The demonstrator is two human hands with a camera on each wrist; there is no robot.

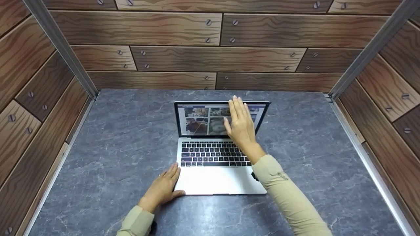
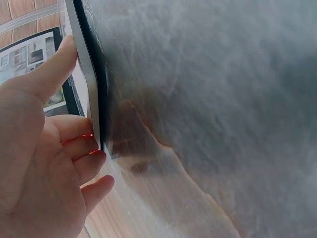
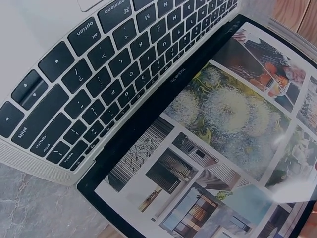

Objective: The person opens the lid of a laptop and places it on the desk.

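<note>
A silver laptop [image 1: 215, 180] with black keys [image 1: 210, 154] stands open on the grey table. Its lit screen [image 1: 197, 126] shows a grid of pictures, and the right wrist view has the keys [image 3: 104, 79] and screen [image 3: 223, 109] close up. My left hand [image 1: 164, 186] holds the laptop's near left corner, thumb at the front edge and fingers along the left side; the left wrist view shows this hand [image 2: 44, 134] against the base edge. My right hand [image 1: 242, 126] lies in front of the screen's right half, fingers straight, fingertips at the top edge. It covers part of the pictures.
The grey marbled tabletop [image 1: 124, 131] extends around the laptop. Wood-patterned walls [image 1: 147, 29] enclose the back and both sides, with metal posts [image 1: 65, 49] at the corners.
</note>
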